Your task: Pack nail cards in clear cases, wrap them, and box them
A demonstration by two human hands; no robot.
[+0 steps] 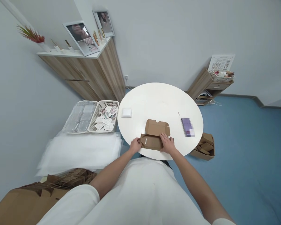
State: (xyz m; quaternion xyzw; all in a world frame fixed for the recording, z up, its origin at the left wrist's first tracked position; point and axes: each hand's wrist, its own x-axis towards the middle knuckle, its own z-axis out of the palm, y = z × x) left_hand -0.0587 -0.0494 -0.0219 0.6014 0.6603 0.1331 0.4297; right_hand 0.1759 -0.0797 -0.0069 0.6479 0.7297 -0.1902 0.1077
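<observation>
A brown cardboard mailer box (pixel 152 142) lies with its lid raised and folded back, near the front edge of the round white table (pixel 164 100). Its tray faces me, and a small white strip shows toward the left end inside. My left hand (pixel 135 145) is closed on the box's left end, fingers curled at the side wall. Across the right end lies my right hand (pixel 168 144), gripping it with the fingers reaching to the fold below the lid. Part of the right end is hidden under that hand.
A small white packet (pixel 126 112) lies left on the table; a purple pixelated item (pixel 188 127) lies right. Baskets of printed cards (pixel 105 118) and clear plastic cases (pixel 81 115) stand left, near white sheets (pixel 79 150) and stacked cardboard (pixel 46 193). A carton (pixel 204 155) sits right.
</observation>
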